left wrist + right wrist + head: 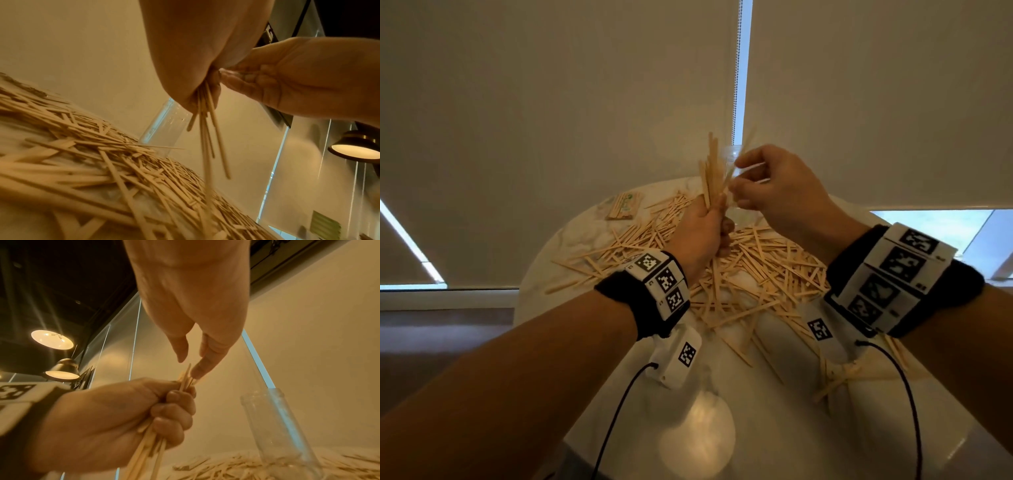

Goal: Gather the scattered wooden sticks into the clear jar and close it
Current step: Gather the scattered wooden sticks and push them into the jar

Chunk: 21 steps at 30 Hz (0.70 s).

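My left hand (pixel 705 226) grips an upright bundle of wooden sticks (pixel 710 174) above the table; their lower ends hang below the fist (pixel 205 129). My right hand (pixel 743 181) is at the top of that bundle, thumb and forefinger pinching stick ends (pixel 188 369) just above the left fist (pixel 174 410). The clear jar (pixel 732 157) stands upright and open right behind both hands, with no sticks seen inside (pixel 283 426). Many thin pale sticks (pixel 756 274) lie scattered across the round white table. I see no lid.
A flat paper packet (pixel 623 205) lies at the table's back left. The table (pixel 774 428) is bare marble near me, with a lamp's reflection on it. Cables trail from both wrist cameras. Window blinds hang close behind the table.
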Motion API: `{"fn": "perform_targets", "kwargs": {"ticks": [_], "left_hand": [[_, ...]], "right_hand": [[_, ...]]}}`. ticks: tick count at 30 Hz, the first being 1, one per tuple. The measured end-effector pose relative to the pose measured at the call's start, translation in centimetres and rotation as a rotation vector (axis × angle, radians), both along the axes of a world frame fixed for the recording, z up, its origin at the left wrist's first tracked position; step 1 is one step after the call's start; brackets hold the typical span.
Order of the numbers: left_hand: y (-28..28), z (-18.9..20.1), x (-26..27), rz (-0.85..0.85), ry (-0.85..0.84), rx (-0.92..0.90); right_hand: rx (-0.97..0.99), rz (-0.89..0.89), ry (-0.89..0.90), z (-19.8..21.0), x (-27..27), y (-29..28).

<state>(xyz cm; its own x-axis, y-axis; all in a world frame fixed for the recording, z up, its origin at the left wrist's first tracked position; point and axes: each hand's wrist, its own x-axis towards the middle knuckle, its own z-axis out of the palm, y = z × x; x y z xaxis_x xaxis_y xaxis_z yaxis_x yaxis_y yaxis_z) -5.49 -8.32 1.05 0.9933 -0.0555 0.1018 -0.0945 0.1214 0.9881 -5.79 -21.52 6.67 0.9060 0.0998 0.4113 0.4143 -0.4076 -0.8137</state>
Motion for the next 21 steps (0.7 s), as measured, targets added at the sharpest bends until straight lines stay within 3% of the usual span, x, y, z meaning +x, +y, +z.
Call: {"fn": "perform_targets", "kwargs": {"ticks": [3, 5, 7, 10, 15, 21], "left_hand": [[0.5, 0.3, 0.6, 0.126, -0.026, -0.054], [0.6, 0.7, 0.8, 0.161, -0.042, -0.117], [0.2, 1.0, 0.7, 0.152, -0.07, -0.149], [-0.4, 0.9, 0.4, 0.109, -0.115, -0.18], [0.6, 1.0, -0.1, 0.062, -0.089, -0.227], [3.9, 2.9, 1.5, 0.298, -0.111, -0.358]], "right_hand": [[-0.192, 0.033, 0.195, -1.2, -1.8, -0.4], [-0.503, 0.19, 0.365, -2.7, -3.1, -0.1], [-0.652, 0.331, 0.442, -4.4, -3.9, 0.5], [-0.559, 0.326, 0.399, -6.1, -3.7, 1.0], [-0.41, 0.183, 0.282, -5.7, -3.3, 0.6], [-0.506, 0.201, 0.399, -5.6, -3.6, -0.8]]}}
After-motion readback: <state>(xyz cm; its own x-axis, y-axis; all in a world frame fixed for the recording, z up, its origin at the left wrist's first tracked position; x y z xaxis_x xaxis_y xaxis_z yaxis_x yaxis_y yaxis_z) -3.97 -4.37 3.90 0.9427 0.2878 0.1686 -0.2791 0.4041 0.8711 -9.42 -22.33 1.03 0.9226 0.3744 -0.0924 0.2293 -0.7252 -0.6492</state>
